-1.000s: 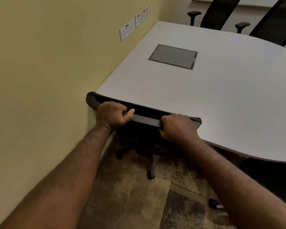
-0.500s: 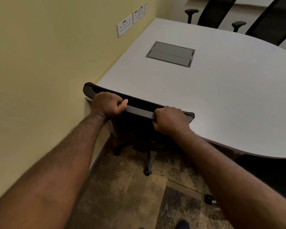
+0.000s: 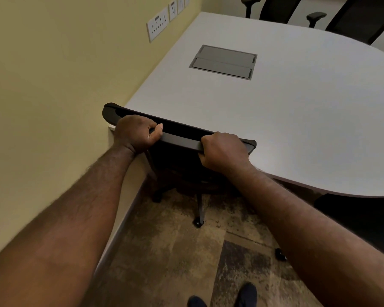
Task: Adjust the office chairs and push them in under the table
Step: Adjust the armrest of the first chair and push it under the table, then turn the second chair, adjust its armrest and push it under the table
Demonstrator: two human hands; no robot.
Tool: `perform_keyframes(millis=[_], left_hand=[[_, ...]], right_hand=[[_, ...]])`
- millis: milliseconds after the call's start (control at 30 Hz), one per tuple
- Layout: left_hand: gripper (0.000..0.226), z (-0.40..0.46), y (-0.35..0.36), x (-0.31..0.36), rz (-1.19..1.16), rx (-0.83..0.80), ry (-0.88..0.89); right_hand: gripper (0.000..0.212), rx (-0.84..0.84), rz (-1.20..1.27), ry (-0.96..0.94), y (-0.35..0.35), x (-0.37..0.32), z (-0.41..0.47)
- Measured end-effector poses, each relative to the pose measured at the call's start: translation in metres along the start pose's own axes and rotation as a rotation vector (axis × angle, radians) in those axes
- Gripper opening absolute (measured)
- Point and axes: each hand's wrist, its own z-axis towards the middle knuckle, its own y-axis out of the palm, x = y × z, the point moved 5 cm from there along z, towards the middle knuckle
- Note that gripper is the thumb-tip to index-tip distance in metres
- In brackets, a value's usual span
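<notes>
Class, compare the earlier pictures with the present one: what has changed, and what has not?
The chair backrest has gone slightly further in against the table edge, nearer the wall corner; shoe tips now show below. Unchanged: left hand and right hand still grip the backrest's top rail; nothing was let go.

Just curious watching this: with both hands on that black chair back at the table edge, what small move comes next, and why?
Probably let go: the left hand and right hand grip the black chair's top rail, already against the white table's edge.
</notes>
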Motion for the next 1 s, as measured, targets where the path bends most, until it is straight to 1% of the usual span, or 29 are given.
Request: perform_keyframes(millis=[100, 200, 300, 367, 467, 600, 800, 900, 933, 967, 1000], left_hand=[[0.059, -0.001, -0.003, 0.005, -0.022, -0.035, -0.010], [0.051, -0.007, -0.006, 0.012, -0.069, -0.044, -0.022], [0.039, -0.019, -0.007, 0.022, -0.144, 0.007, -0.050], [0.034, -0.026, -0.007, 0.033, -0.167, 0.050, -0.041], [0.037, -0.027, -0.009, 0.053, -0.157, 0.081, -0.012], [0.043, -0.016, -0.019, 0.080, -0.151, 0.094, 0.031], [0.059, -0.004, -0.032, 0.117, -0.192, 0.101, 0.114], [0.067, 0.003, -0.035, 0.146, -0.225, 0.098, 0.150], [0.068, 0.006, -0.035, 0.160, -0.230, 0.097, 0.171], [0.069, 0.007, -0.035, 0.160, -0.232, 0.087, 0.171], [0.069, 0.010, -0.034, 0.178, -0.249, 0.082, 0.190]], right_hand=[[0.021, 0.041, 0.019, -0.018, -0.006, -0.001, -0.007], [0.024, 0.163, 0.016, -0.085, -0.012, 0.001, -0.023], [0.055, 0.265, 0.002, -0.054, -0.018, 0.015, -0.044], [0.070, 0.286, 0.002, -0.034, -0.024, 0.025, -0.055], [0.083, 0.255, -0.016, 0.001, -0.034, 0.039, -0.065], [0.095, 0.223, -0.018, 0.082, -0.046, 0.056, -0.079], [0.101, 0.204, -0.059, 0.186, -0.054, 0.088, -0.111], [0.099, 0.215, -0.096, 0.232, -0.062, 0.111, -0.139], [0.098, 0.222, -0.113, 0.246, -0.066, 0.120, -0.152], [0.096, 0.221, -0.118, 0.240, -0.066, 0.122, -0.153], [0.095, 0.225, -0.139, 0.266, -0.070, 0.134, -0.168]])
